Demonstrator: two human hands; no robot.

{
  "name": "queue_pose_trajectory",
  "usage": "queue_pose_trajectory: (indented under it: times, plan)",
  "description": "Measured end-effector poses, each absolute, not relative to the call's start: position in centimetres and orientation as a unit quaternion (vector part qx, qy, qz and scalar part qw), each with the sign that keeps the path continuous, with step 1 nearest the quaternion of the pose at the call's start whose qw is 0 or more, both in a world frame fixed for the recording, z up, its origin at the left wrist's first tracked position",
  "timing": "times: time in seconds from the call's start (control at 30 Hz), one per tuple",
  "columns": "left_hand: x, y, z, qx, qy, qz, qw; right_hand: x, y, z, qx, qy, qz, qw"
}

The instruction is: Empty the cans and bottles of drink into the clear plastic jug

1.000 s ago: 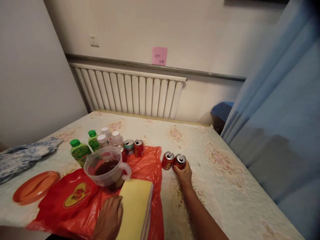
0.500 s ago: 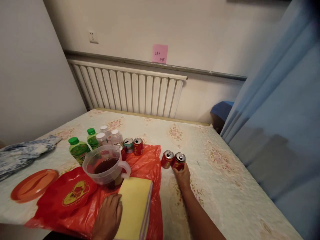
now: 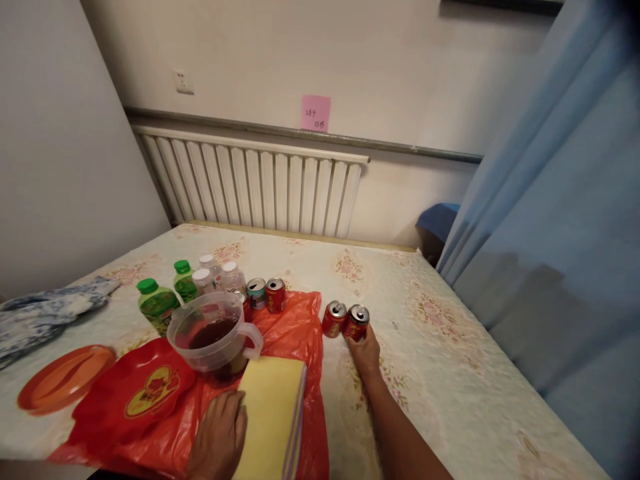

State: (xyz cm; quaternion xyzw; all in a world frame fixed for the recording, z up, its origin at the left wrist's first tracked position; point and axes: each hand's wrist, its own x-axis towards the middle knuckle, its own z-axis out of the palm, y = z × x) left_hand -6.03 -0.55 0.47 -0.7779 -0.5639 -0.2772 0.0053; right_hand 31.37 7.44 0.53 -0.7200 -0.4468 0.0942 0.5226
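Note:
My right hand (image 3: pixel 367 353) is stretched out over the patterned table (image 3: pixel 450 373), its fingers closed on a red drink can (image 3: pixel 357 322). A second red can (image 3: pixel 334 318) stands touching it on the left. My left hand (image 3: pixel 219 437) lies flat on the red plastic bag (image 3: pixel 295 333) at the near edge, beside a stack of yellow sheets (image 3: pixel 273 413). Just beyond stands a clear jug (image 3: pixel 215 333) with dark liquid in it.
Green-capped bottles (image 3: pixel 156 303), white-capped bottles (image 3: pixel 220 275) and two more cans (image 3: pixel 267 294) stand behind the jug. An orange plate (image 3: pixel 63 377) and a blue-white cloth (image 3: pixel 40 313) lie at the left. A radiator (image 3: pixel 250 180) lines the back wall. A blue curtain (image 3: pixel 565 233) hangs at the right.
My right hand has kept its hold on the red can, which sits slightly closer to its neighbour. The view shifted a little. The left hand has stayed put.

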Motion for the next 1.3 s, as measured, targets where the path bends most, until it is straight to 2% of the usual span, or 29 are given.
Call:
queue_pose_trajectory:
  times: [0.6, 0.93, 1.1, 1.3]
  plan:
    - [-6.1, -0.6, 0.1, -0.776, -0.569, -0.272, 0.006, 31.0, 7.2, 0.8, -0.7, -0.451, 0.098, 0.546]
    - [-5.7, -1.1, 0.2, -0.76, -0.583, -0.289, 0.009, 29.2, 2.9, 1.9, -0.735, -0.34, 0.053, 0.585]
    - [-5.7, -1.3, 0.1, -0.757, -0.585, -0.29, 0.013, 23.9, 3.1, 5.3, -0.664, -0.486, 0.075, 0.564]
    - [-5.9, -1.3, -0.3, -0.758, -0.578, -0.3, 0.025, 17.0, 11.2, 9.6, -0.579, -0.647, 0.083, 0.49]
